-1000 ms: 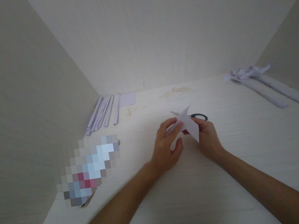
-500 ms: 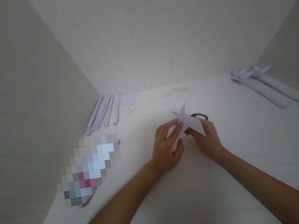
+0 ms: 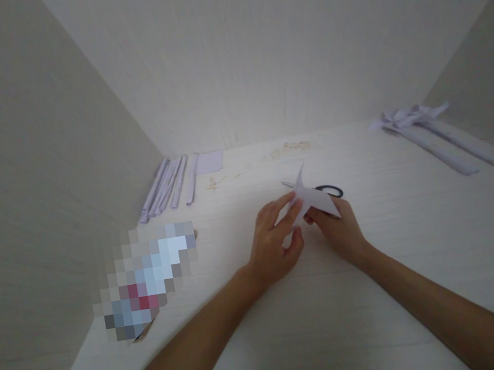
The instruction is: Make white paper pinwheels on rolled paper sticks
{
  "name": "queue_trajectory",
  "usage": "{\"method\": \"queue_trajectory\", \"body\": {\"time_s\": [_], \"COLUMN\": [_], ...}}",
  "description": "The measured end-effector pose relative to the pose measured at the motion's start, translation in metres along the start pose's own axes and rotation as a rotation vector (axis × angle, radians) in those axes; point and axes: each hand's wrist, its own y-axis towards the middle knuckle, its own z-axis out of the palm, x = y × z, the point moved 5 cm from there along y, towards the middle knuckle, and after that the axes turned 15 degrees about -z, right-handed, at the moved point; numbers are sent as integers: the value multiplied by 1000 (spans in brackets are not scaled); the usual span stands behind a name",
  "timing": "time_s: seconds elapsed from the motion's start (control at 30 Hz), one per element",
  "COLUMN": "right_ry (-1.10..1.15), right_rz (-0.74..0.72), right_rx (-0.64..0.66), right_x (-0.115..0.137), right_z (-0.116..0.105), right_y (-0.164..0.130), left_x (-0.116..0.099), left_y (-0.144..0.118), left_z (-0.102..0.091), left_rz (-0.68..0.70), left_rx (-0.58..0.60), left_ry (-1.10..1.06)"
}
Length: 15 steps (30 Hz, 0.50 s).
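Both hands meet at frame centre over the desk (image 3: 385, 288). Left hand (image 3: 273, 246) pinches the near edge of a white paper (image 3: 312, 198); right hand (image 3: 341, 234) grips it from beneath, fingers closed on it. The paper is held just off the desk, one point tilted up.

To fold cleanly, I judge: line up the edges first, keep both pinches firm, then crease from the middle outward.

Scissors (image 3: 328, 189) are mostly hidden behind the paper. A blurred patch (image 3: 149, 278) covers something at lower left. Right fingertips are out of sight.
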Motion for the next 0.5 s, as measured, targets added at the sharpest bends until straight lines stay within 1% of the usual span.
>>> {"method": "queue_trajectory", "body": {"time_s": [0.23, 0.5], "right_ry": [-137, -1], "right_rz": [-137, -54], "right_rx": [7, 16], "right_x": [5, -1], "right_z": [-5, -1], "right_y": [-1, -1], "left_x": [1, 1], "left_y": [1, 2], "left_z": [3, 2], "left_rz": [-62, -90], "left_rx": [67, 76], "left_ry": [-64, -81]}}
